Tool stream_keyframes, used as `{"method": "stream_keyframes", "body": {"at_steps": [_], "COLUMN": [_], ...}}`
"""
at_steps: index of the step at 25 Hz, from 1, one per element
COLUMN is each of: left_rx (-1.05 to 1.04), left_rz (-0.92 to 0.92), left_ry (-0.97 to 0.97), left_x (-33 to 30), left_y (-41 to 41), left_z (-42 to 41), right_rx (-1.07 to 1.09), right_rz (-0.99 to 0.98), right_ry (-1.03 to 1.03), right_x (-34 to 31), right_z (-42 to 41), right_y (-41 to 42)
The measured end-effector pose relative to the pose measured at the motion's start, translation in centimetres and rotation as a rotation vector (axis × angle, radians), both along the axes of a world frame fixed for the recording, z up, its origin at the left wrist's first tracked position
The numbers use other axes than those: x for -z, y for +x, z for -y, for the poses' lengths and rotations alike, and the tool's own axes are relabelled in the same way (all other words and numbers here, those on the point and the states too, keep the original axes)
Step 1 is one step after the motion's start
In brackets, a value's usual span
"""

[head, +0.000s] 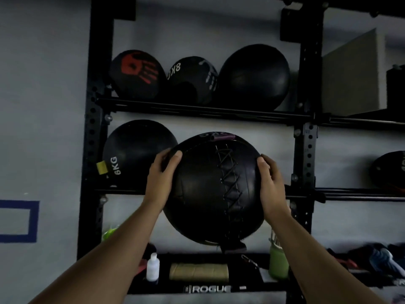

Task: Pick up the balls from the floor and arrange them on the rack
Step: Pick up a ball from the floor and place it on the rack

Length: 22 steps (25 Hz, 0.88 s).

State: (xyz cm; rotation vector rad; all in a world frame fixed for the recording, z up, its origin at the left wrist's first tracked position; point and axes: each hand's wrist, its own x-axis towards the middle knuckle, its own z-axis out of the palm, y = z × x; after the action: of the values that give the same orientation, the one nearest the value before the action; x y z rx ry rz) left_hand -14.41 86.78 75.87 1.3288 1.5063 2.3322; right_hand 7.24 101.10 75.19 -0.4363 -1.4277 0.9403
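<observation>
A large black laced medicine ball [210, 189] is held up in front of the black rack [94, 128], level with its middle shelf rails. My left hand [161, 181] presses its left side and my right hand [271, 185] presses its right side. On that middle shelf, to the left, rests a black ball marked 6KG [133, 150]. The upper shelf carries three black balls: one with a red handprint [138, 73], one marked 8K [192, 80], and a plain one [254, 75].
The lowest shelf holds a white bottle [152, 267], a tan roll [198, 272], a green bottle [278, 260] and piled cloth [372, 257]. Another black ball [389, 170] sits in the right bay, with a grey box [350, 73] above it. Blue tape [32, 220] marks the wall at left.
</observation>
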Motion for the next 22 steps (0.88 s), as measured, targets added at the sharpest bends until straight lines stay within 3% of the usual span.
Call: {"method": "stream_keyframes", "body": {"at_steps": [10, 22], "left_rx": [-0.05, -0.239], "left_rz": [-0.012, -0.039], "left_ry": [0.066, 0.016], "left_x": [-6.9, -5.1], "left_y": [-9.2, -14.3], "left_z": [-18.1, -28.8], "right_rx": [-0.011, -0.152], "right_rz": [-0.064, -0.028], "right_ry": [0.074, 0.051], "right_x": [-7.4, -5.1], "right_z": [-18.8, -33.6], "right_y": [-9.4, -18.2]}}
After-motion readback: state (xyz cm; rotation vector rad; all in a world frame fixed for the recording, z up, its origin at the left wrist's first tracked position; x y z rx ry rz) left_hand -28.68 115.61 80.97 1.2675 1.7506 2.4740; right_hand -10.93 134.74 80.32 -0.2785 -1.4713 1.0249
